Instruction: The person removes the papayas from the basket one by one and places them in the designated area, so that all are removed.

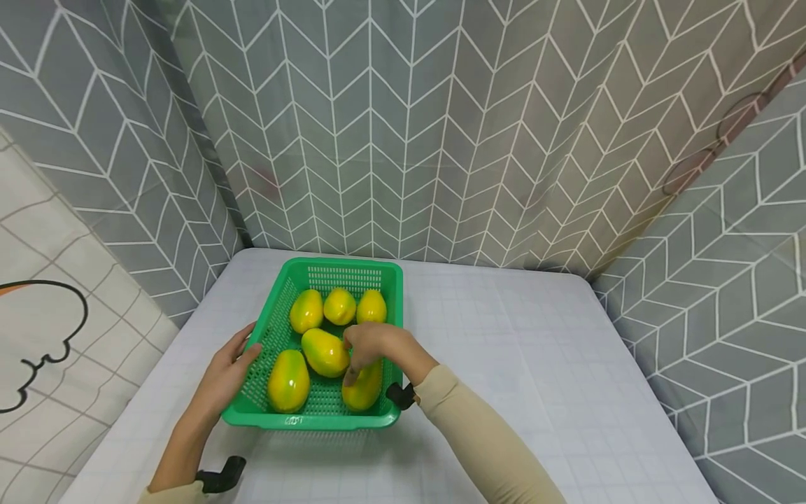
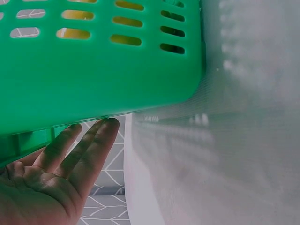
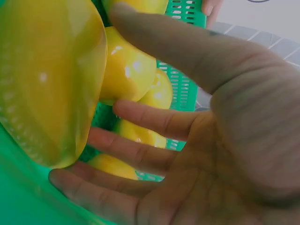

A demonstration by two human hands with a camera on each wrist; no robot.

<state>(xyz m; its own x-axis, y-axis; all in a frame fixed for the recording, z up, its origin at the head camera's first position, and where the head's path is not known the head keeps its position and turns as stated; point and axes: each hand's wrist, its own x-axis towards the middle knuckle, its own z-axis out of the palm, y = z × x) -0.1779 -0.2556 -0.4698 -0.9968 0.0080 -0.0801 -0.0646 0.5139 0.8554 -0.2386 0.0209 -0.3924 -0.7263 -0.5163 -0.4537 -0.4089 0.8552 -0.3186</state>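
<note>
A green plastic basket (image 1: 315, 421) holds several shiny yellow-green mangoes. My left hand (image 1: 228, 371) grips its left rim, thumb on the inner side and fingers outside. From the left wrist, the fingers (image 2: 96, 150) of that hand reach along the basket's outer wall (image 2: 103, 79). My right hand (image 1: 371, 346) is inside the basket, over the mango (image 1: 363, 390) at the front right. In the right wrist view its fingers are spread and loosely bent, fingertips close by the near mango (image 3: 51, 84), the thumb (image 3: 164, 44) raised apart from the fingers.
Other mangoes lie in the basket: one at the front left (image 1: 289, 381), one in the middle (image 1: 325, 353), and a row of them (image 1: 340, 306) at the back. The basket stands on a white table (image 1: 504, 364). Grey patterned curtains (image 1: 409, 140) hang behind and at the sides.
</note>
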